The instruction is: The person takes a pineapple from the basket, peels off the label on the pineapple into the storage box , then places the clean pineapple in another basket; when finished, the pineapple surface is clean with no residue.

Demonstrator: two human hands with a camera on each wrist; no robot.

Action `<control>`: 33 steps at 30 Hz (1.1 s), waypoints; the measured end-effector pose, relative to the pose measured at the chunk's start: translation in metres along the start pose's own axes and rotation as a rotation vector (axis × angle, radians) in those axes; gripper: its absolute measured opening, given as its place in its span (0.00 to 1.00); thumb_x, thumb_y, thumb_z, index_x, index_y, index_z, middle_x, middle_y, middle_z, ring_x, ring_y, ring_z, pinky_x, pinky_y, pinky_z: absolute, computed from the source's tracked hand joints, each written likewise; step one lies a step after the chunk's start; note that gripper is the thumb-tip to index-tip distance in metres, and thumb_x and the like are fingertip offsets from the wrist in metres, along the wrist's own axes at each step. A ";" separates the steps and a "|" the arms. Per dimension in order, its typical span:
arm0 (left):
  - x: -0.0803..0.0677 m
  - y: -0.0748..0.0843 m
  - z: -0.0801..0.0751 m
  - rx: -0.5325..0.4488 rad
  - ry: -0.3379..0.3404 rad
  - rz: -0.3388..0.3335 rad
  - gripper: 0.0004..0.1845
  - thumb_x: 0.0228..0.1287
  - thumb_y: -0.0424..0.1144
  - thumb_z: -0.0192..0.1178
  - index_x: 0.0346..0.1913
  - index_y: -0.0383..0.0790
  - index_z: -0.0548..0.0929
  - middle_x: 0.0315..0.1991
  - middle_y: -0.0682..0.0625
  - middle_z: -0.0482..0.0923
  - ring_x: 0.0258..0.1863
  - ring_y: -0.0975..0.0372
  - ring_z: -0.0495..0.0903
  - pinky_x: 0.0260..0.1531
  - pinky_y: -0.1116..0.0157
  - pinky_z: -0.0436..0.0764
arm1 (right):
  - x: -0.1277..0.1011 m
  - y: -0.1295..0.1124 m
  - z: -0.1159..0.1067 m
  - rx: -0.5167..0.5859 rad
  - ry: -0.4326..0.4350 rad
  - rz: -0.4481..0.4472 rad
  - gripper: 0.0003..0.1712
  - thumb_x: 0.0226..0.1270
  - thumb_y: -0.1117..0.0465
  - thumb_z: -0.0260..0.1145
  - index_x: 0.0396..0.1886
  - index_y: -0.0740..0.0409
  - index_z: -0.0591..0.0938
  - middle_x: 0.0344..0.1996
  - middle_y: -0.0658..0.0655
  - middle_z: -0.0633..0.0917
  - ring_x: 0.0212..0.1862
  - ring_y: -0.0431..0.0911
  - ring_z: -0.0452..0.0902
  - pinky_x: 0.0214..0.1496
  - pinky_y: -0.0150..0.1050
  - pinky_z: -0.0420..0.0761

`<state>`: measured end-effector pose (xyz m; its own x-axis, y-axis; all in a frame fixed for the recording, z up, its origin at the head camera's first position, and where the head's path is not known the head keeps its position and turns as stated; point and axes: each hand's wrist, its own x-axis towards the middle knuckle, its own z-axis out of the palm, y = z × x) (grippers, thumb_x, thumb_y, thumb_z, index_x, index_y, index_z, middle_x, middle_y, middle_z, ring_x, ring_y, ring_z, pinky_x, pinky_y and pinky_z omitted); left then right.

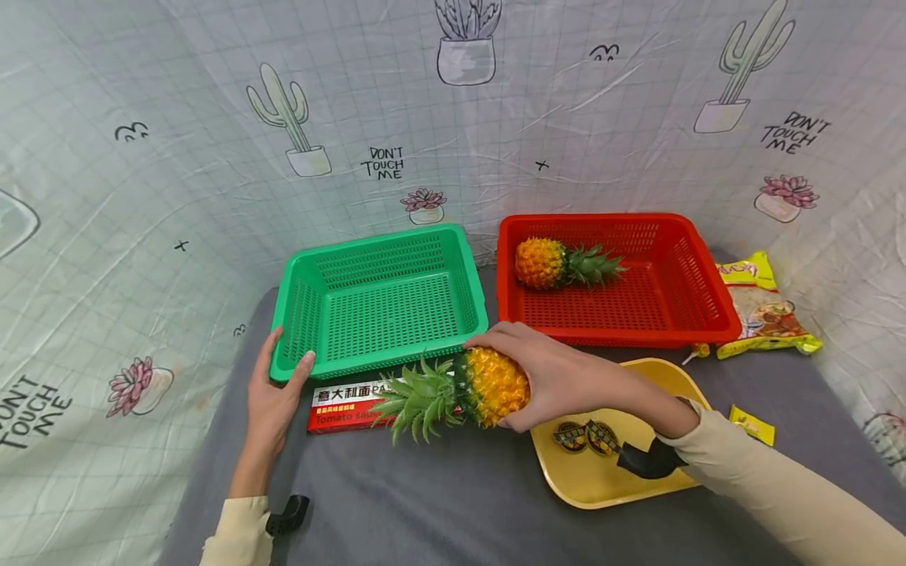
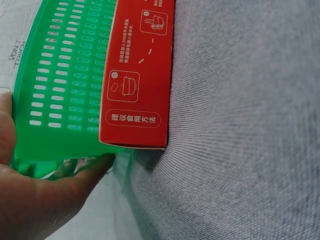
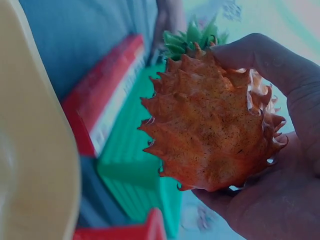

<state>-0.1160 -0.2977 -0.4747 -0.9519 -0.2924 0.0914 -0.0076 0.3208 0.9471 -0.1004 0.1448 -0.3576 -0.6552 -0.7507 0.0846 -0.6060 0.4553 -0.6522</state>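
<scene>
My right hand [image 1: 559, 377] grips a small pineapple [image 1: 498, 387] by its orange body. Its green leaves point left, over a red and white pasta box [image 1: 347, 410] in the head view. Up close in the right wrist view, the spiky pineapple body [image 3: 210, 120] sits between thumb and fingers. On the left, my left hand [image 1: 274, 397] holds the near left corner of a green basket [image 1: 385, 310], which has nothing in it. The left wrist view shows the fingers at the corner, with the box's red side [image 2: 137, 85] lying along the basket wall.
A red basket [image 1: 679, 314] at the back right contains another pineapple [image 1: 541, 263]. Beside it lies a yellow noodle packet [image 1: 764, 314]. A yellow tray [image 1: 587, 487] with two dark round badges [image 1: 586, 437] is under my right forearm. A small yellow packet [image 1: 753, 426] lies farther right.
</scene>
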 end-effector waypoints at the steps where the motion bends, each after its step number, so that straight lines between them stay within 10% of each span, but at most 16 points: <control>1: 0.000 0.000 0.000 -0.003 0.000 0.001 0.42 0.73 0.46 0.70 0.83 0.67 0.61 0.81 0.52 0.58 0.74 0.55 0.64 0.67 0.59 0.69 | -0.002 0.002 -0.005 -0.009 0.013 -0.005 0.54 0.51 0.50 0.83 0.78 0.51 0.70 0.60 0.48 0.75 0.54 0.43 0.71 0.50 0.44 0.82; 20: -0.002 -0.001 0.003 0.025 0.018 -0.005 0.41 0.73 0.48 0.70 0.83 0.69 0.62 0.80 0.53 0.59 0.73 0.55 0.64 0.67 0.57 0.69 | -0.047 0.062 -0.101 -0.126 0.228 0.227 0.51 0.48 0.52 0.88 0.74 0.47 0.75 0.62 0.49 0.79 0.54 0.47 0.76 0.51 0.52 0.81; 33: -0.003 0.000 0.003 0.013 0.017 -0.001 0.41 0.74 0.47 0.70 0.83 0.68 0.61 0.80 0.52 0.60 0.72 0.54 0.66 0.66 0.58 0.70 | -0.071 0.114 -0.125 -0.089 0.258 0.363 0.51 0.50 0.51 0.88 0.74 0.46 0.75 0.59 0.53 0.80 0.51 0.51 0.75 0.47 0.51 0.81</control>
<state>-0.1144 -0.2945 -0.4755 -0.9464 -0.3083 0.0960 -0.0127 0.3324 0.9430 -0.1794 0.3094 -0.3437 -0.9165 -0.3963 0.0549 -0.3456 0.7151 -0.6076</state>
